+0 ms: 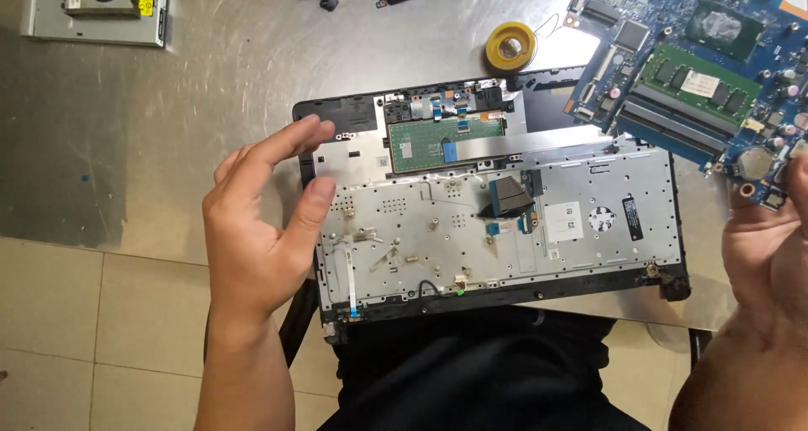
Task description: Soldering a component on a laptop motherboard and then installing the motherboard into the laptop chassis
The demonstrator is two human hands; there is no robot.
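**Opened laptop shell on the bench, one hand on each side**

From the head camera: the laptop shell (497, 220) lies upside down on the grey metal table (210, 103), its near edge hanging over the person's lap. It is a black frame with a silver metal plate inside, dotted with small holes and screw posts. At the far side sits a green touchpad board (442, 141), and a dark flat cable (505, 197) folds across the middle.

The left hand (261, 229) is at the shell's left edge, open, fingers stretched and spread, thumb against the frame; it grips nothing. The right hand (770, 246) comes in at the right border, touching the near corner of a blue circuit board (699, 69) that lies beyond the shell's far right corner. Whether those fingers are closed on the board, I cannot tell, as the hand is cut off by the frame.

Labels now: a white square sticker (562, 220) and a narrow black one (633, 218) sit on the silver plate, right of centre. A white label lies on the green memory strip (697, 83) of the board.

A yellow spool (511, 46) rests beyond the shell. A silver case part (97, 10) with a yellow tag is cut off at top left, and a dark part at the top edge is too cropped to make out.
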